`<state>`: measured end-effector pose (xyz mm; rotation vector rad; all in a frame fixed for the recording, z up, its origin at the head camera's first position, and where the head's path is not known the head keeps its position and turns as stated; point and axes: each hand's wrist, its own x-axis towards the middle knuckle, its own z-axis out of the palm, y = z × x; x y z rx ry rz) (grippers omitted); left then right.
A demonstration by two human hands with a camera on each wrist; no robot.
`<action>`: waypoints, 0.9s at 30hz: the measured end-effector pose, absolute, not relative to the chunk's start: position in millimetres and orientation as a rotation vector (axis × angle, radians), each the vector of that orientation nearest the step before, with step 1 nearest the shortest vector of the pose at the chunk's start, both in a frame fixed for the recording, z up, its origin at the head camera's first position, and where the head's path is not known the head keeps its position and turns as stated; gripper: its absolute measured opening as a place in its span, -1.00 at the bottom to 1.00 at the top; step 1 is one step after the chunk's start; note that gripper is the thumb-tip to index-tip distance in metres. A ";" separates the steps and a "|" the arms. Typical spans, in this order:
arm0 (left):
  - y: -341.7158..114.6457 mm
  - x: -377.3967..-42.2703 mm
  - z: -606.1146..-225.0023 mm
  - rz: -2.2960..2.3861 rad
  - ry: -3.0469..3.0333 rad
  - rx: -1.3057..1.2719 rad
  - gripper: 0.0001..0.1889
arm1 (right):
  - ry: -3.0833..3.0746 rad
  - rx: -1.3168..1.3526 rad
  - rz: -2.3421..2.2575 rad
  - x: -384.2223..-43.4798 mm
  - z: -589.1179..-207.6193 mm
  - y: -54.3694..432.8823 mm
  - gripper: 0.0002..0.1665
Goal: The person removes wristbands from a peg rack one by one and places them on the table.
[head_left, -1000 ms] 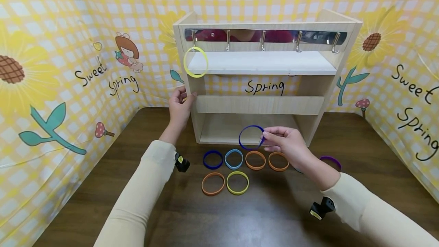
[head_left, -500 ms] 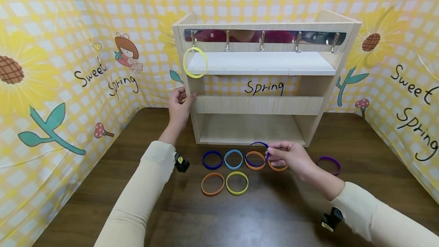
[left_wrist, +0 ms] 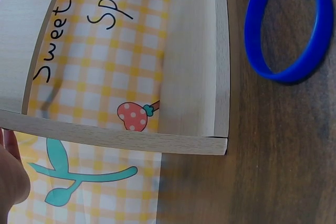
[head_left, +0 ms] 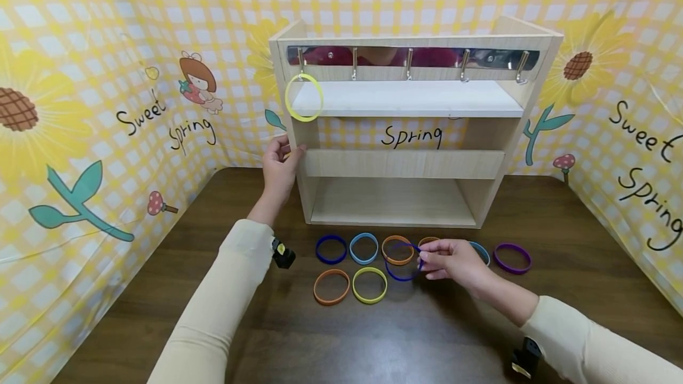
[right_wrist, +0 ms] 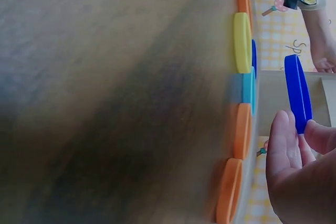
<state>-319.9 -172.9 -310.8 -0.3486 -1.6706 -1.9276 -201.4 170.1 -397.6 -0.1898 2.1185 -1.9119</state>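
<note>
My right hand [head_left: 453,264] pinches a blue wristband [head_left: 404,279] between thumb and fingers, a little above the table. In the head view the band overlaps an orange wristband [head_left: 398,263]; in the right wrist view the held blue band stands upright, edge-on. My left hand [head_left: 278,169] grips the left side panel of a wooden rack [head_left: 404,163], thumb at its front edge; its other fingers are partly hidden. A yellow wristband [head_left: 304,119] hangs from the leftmost hook of the rack's metal hook rail [head_left: 382,57].
On the table [head_left: 320,342] before the rack lie more wristbands: dark blue [head_left: 331,262], light blue [head_left: 364,262], orange [head_left: 331,303], yellow [head_left: 370,301] and purple [head_left: 513,272]. My right hand partly covers another orange and another light blue one. Patterned cloth [head_left: 160,34] surrounds the table.
My right hand has come down and slightly right, toward me, carrying the blue wristband from before the rack's base to just above the laid-out bands. My left hand stays put.
</note>
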 end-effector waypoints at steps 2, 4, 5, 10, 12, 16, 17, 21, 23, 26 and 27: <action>-172.6 -319.3 -310.4 -1.925 -1.670 -0.347 -0.71 | 2.127 -0.192 -1.890 -200.9 -400.1 171.6 -0.58; -172.3 -319.0 -310.1 -1.926 -1.670 -0.350 -0.73 | 2.133 -0.194 -1.873 -200.5 -402.9 173.1 -0.59; -172.3 -319.3 -310.2 -1.925 -1.669 -0.352 -0.75 | 2.134 -0.196 -1.865 -200.1 -403.9 173.7 -0.59; -172.5 -319.5 -310.3 -1.926 -1.672 -0.354 -0.76 | 2.122 -0.219 -1.841 -198.3 -409.5 176.0 -0.58; -172.6 -318.8 -310.4 -1.925 -1.675 -0.352 -0.75 | 2.111 -0.225 -1.834 -197.5 -411.7 176.4 -0.57; -172.3 -318.3 -309.7 -1.939 -1.677 -0.356 -0.68 | 2.099 -0.222 -1.819 -196.7 -414.8 177.6 -0.58; -172.3 -318.2 -309.9 -1.942 -1.679 -0.353 -0.67 | 2.099 -0.219 -1.816 -196.6 -415.7 178.1 -0.58; -172.4 -318.8 -310.6 -1.948 -1.680 -0.348 -0.66 | 2.103 -0.219 -1.809 -196.3 -418.1 179.4 -0.59; -172.7 -319.4 -310.9 -1.949 -1.679 -0.346 -0.66 | 2.104 -0.219 -1.801 -196.5 -419.2 180.2 -0.60; -172.9 -320.9 -311.7 -1.958 -1.670 -0.355 -0.66 | 2.100 -0.218 -1.785 -196.8 -421.1 181.5 -0.61; -172.9 -321.3 -311.9 -1.960 -1.667 -0.358 -0.66 | 2.098 -0.218 -1.779 -196.7 -421.5 181.9 -0.62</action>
